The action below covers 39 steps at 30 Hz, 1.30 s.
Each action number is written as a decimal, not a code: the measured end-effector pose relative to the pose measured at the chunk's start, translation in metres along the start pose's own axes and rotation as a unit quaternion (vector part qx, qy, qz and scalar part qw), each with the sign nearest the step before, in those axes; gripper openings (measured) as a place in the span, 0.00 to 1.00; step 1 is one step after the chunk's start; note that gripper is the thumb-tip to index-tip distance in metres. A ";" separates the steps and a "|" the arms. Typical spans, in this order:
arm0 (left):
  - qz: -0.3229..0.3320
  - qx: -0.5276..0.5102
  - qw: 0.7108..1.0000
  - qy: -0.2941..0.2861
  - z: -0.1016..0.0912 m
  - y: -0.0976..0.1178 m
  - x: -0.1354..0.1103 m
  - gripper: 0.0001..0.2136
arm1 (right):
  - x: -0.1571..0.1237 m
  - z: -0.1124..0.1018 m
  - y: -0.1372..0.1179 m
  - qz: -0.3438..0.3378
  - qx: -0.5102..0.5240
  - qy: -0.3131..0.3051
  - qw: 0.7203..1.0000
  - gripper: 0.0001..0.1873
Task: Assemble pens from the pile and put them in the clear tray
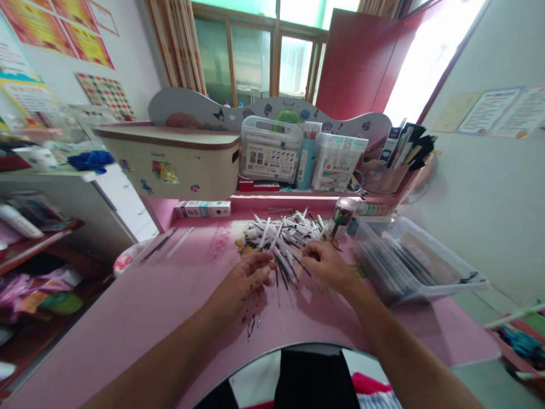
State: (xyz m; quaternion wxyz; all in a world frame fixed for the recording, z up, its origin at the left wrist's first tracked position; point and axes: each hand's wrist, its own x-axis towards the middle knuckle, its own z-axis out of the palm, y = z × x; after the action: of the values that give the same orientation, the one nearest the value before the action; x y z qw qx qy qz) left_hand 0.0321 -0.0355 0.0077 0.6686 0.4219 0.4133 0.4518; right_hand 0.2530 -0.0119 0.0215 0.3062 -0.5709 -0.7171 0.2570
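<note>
A loose pile of slim white and black pen-like sticks (293,230) lies at the middle of the pink desk (179,289). At the pile's near left edge is my left hand (251,275), its fingers curved and thumb apart, with nothing plainly held. My right hand (327,264) is on the near right side, fingers curled together beside a dark stick; whether they grip it is hard to see. Several sticks (286,267) point toward me between the two hands. Small dark bits (250,326) lie on the desk below my left hand.
A clear plastic bin (447,267) with dark sticks inside stands at right, behind it a clear jar (343,216) of pens. A small box (203,208) lies at the back left. The shelf above holds a lidded storage box (187,165), marker cases (270,150) and a pen holder (383,176).
</note>
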 end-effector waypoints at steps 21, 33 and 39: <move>-0.027 -0.190 0.970 0.147 -0.008 0.002 0.013 0.04 | -0.007 -0.011 -0.001 0.083 -0.190 -0.148 0.967 0.03; -0.030 -0.213 0.961 0.174 -0.009 0.003 0.016 0.08 | -0.004 -0.013 0.003 0.003 0.056 -0.293 0.954 0.02; -0.024 -0.117 0.989 0.087 -0.009 -0.002 0.013 0.06 | -0.006 -0.010 0.002 0.008 0.037 -0.307 0.951 0.04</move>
State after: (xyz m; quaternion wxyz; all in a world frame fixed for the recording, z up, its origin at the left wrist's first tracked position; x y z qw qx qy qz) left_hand 0.0271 -0.0215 0.0011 0.6854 0.2904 0.4240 0.5159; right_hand 0.2625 -0.0170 0.0265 0.0901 -0.4584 -0.7621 0.4484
